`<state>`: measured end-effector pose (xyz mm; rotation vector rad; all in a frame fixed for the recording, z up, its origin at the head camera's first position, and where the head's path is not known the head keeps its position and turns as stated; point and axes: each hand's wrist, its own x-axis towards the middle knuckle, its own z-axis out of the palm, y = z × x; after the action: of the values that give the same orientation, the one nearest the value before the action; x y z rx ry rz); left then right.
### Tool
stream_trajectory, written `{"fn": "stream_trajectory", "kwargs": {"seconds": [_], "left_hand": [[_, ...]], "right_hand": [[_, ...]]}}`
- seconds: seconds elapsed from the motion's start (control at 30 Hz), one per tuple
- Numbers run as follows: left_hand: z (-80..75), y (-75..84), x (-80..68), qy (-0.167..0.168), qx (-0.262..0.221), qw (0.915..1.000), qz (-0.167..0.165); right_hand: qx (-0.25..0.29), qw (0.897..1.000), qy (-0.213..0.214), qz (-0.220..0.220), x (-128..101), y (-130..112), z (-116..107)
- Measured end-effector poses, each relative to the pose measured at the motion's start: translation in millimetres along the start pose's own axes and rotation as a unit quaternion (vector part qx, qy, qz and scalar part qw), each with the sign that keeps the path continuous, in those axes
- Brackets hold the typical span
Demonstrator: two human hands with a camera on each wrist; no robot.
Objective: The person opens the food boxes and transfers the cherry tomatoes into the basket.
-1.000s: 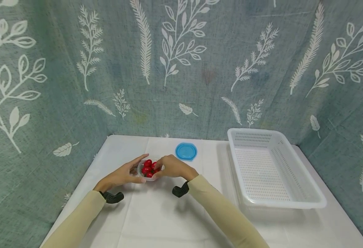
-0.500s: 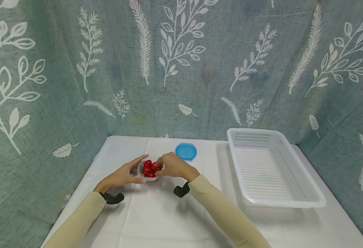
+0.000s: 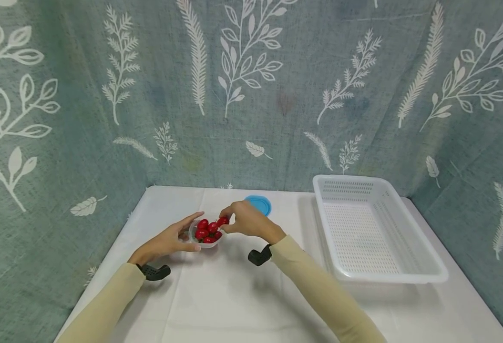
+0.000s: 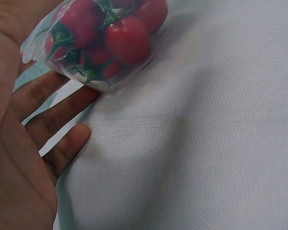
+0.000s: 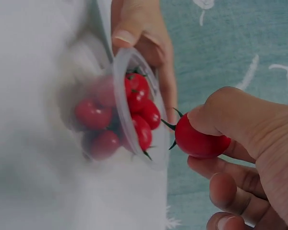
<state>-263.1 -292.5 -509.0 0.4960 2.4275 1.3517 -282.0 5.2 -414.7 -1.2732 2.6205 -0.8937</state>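
A small clear plastic cup (image 3: 191,235) of red cherry tomatoes (image 3: 206,232) stands on the white table (image 3: 234,295). My left hand (image 3: 165,240) cups its left side, thumb and fingers curved round the wall; the left wrist view shows the cup (image 4: 105,84) against my fingers (image 4: 53,108). My right hand (image 3: 247,221) is just right of and above the cup and pinches one cherry tomato (image 3: 223,220) between thumb and forefinger. The right wrist view shows that tomato (image 5: 199,140) lifted clear of the cup's rim (image 5: 121,91).
A blue lid (image 3: 261,203) lies behind my right hand, partly hidden by it. A white perforated basket (image 3: 373,228) sits empty on the right of the table. Teal leaf-patterned cloth (image 3: 251,95) walls in the back and both sides.
My right hand has risen out of the cup and drawn slightly right and back, with one tomato pinched in it. The left hand stays on the cup.
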Motion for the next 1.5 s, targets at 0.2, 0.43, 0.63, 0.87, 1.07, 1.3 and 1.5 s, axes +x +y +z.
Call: {"fn": "stream_trajectory", "kwargs": {"seconds": [0.2,0.43,0.63,0.87,1.07,1.3,1.5], "left_hand": [[-2.4,1.1,2.7,-0.001,0.003,1.0000,-0.002],[-7.7,4.6,6.5,-0.001,0.004,1.0000,0.008],[-8.1,4.8,7.4,-0.007,0.012,0.9998,0.012],[-4.7,2.8,6.6,-0.015,-0.005,0.9998,0.014],[-1.5,2.3,5.6,-0.022,-0.033,0.9990,0.022],[-0.4,2.9,6.1,-0.024,-0.040,0.9986,0.024],[-0.7,4.7,6.3,-0.026,-0.045,0.9984,0.021]], "right_hand": [[-0.015,1.000,0.020,0.020,-8.4,-1.5,-21.5],[-0.008,0.997,0.060,0.047,-19.6,1.3,-51.8],[-0.025,0.994,0.076,0.077,-30.5,11.7,-72.9],[-0.029,0.988,0.097,0.113,-49.6,28.9,-93.5],[-0.020,0.982,0.125,0.143,-69.1,49.9,-107.2],[-0.027,0.970,0.172,0.169,-90.7,77.8,-122.6],[-0.025,0.959,0.203,0.196,-107.1,98.5,-134.2]]}}
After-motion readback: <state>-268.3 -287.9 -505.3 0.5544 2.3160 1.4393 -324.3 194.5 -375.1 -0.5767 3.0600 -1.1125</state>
